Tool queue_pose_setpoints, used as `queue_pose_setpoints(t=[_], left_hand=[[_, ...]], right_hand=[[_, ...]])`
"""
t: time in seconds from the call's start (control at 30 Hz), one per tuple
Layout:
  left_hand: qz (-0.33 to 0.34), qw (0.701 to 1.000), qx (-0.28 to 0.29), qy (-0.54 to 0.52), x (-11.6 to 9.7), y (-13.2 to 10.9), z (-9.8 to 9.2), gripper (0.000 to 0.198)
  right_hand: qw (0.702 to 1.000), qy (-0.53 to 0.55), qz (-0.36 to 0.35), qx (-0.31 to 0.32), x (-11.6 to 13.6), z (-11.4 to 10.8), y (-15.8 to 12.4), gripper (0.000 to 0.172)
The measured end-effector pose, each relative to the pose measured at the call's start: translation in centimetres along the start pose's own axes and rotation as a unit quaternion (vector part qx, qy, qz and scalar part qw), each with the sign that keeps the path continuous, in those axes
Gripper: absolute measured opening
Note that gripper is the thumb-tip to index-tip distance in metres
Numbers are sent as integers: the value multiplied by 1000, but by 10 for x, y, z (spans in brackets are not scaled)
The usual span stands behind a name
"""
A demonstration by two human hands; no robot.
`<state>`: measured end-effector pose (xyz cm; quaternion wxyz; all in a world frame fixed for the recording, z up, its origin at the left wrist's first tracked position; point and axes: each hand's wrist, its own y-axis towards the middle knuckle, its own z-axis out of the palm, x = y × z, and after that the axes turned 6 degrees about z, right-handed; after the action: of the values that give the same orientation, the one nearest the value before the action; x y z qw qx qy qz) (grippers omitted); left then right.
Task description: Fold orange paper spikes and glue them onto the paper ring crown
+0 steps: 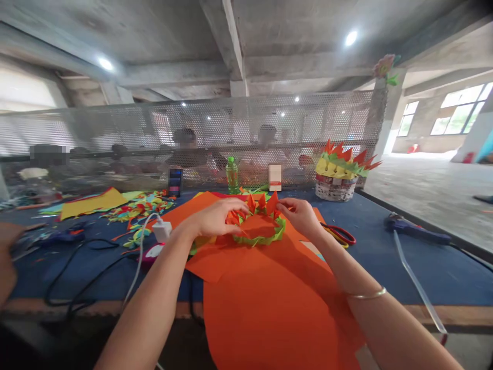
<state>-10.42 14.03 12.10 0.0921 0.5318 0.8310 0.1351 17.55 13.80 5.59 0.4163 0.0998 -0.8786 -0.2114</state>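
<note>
A ring-shaped paper crown (265,240), with a folded green band and pointed orange peaks, rests on large orange sheets (262,308) in front of me. My left hand (221,216) is closed on the ring's left side, thumb inside and fingers over the orange folds. At the right side my right hand (299,213) pinches an orange paper peak (272,201) between thumb and fingertips. Scissors (341,235) with red and yellow handles lie just right of my right hand, partly behind the wrist.
A blue glue gun (418,229) with a cable lies at right. Behind it stands a decorated paper basket (336,186). A green bottle (232,176) and phone (175,182) stand at the mesh partition (215,115). Paper scraps (140,209), a charger (162,229), cables and another person's arm (6,257) are left.
</note>
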Motion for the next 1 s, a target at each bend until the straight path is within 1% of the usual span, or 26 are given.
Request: queue_pose_setpoints(t=[0.07,0.1,0.17,0.27,0.37,0.53,0.83,0.93,1.0], left_hand=[[0,1000,-19,4,-13,3,-2,41],[-2,1000,-28,13,-20,7,2,40],[-12,998,-31,45,-30,15,16,36],[-17,995,0,96,-36,23,40,32],[-15,992,37,124,-33,22,54,32],[-7,990,61,129,-31,20,58,30],[32,992,73,97,-40,23,56,25],[25,994,64,89,-40,22,56,25],[13,996,42,76,-39,20,57,26]], right_hand=[[1000,0,-10,11,1,3,-2,32],[1000,0,-14,15,1,5,-3,32],[1000,-3,-19,20,2,8,-5,31],[1000,-11,-17,24,2,11,-8,31],[999,-21,-9,28,3,13,-10,33],[999,-31,-3,39,6,17,-13,34],[998,-49,11,46,7,24,-16,32],[996,-62,25,57,9,24,-18,32],[995,-70,32,62,10,22,-21,31]])
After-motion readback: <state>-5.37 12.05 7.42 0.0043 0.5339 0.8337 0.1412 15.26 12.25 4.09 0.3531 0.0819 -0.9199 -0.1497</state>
